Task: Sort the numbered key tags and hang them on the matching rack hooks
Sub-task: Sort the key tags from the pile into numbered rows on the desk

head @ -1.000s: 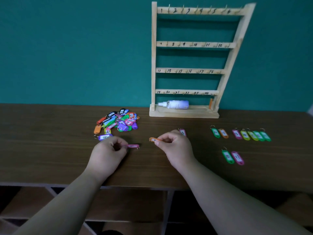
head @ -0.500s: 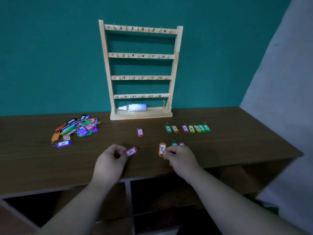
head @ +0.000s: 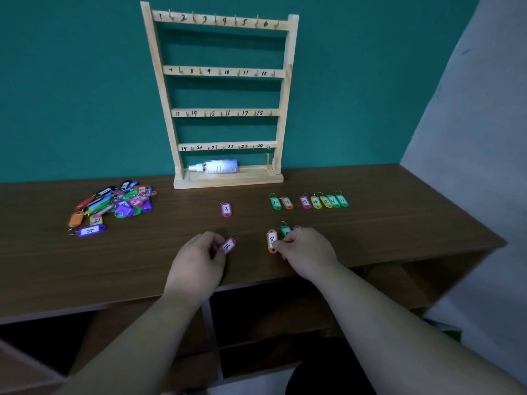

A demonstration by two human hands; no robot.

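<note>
Left hand (head: pixel 196 258) barely shifted, pinching oblong pink plastic tag 16 (head: pixel 228 246), right hand (head: pixel 306 250) pinching rounded orange tag 8 (head: pixel 271 240)

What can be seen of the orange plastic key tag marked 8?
The orange plastic key tag is a rounded oblong with a white label bearing a handwritten 8. It points toward the wooden rack, over the brown wooden table near its front edge. The right hand pinches its near end; a green key tag lies behind.

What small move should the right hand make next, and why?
Probably set orange tag 8 down just left of the green tag beside the right hand and release it: sorted tags lie in a row behind it.
</note>
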